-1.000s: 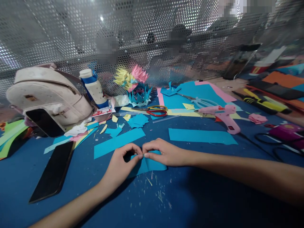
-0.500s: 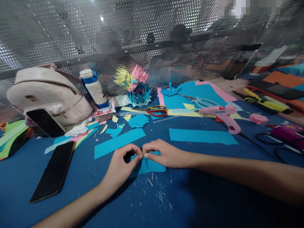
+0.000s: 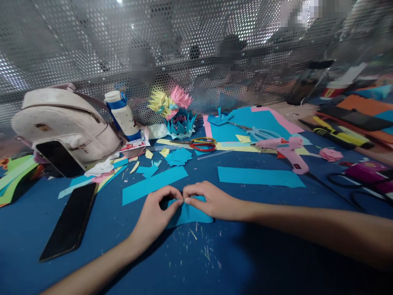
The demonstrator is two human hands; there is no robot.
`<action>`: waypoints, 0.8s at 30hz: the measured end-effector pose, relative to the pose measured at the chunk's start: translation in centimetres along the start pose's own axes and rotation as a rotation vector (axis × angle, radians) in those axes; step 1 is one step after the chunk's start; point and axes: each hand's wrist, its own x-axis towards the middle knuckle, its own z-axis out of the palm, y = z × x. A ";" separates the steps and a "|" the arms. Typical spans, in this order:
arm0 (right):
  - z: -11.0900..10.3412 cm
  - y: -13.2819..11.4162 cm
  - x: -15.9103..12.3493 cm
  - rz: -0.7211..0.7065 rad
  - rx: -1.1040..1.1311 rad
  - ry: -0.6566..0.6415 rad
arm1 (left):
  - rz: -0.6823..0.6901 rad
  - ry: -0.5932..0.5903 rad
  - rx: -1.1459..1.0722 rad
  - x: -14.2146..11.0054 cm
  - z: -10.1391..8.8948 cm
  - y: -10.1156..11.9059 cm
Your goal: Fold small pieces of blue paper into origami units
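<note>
A small piece of light blue paper (image 3: 192, 214) lies on the dark blue table (image 3: 196, 262) in front of me. My left hand (image 3: 156, 215) and my right hand (image 3: 211, 200) meet fingertip to fingertip on its upper edge, both pinched shut on the paper and pressing it down. Two long light blue paper strips lie just beyond: one strip (image 3: 153, 184) to the left, another strip (image 3: 260, 177) to the right.
A black phone (image 3: 69, 221) lies at the left, a white backpack (image 3: 64, 123) with a second phone behind it. Paper flowers (image 3: 176, 110), red-yellow scissors (image 3: 201, 143), a pink glue gun (image 3: 288, 149), blue scissors (image 3: 258, 132) and paper scraps crowd the back. A perforated metal screen stands behind.
</note>
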 end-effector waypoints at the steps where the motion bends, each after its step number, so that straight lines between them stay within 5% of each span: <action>1: 0.0 0.0 0.0 0.004 -0.018 0.001 | 0.004 -0.008 -0.001 0.1 -0.1 -0.1; 9: -0.6 -0.5 -0.1 -0.001 -0.005 -0.021 | 0.010 -0.173 0.085 0.3 -1.7 -0.7; 24: -1.0 0.0 0.2 0.081 0.288 -0.004 | 0.011 -0.178 0.193 0.2 -1.8 -0.8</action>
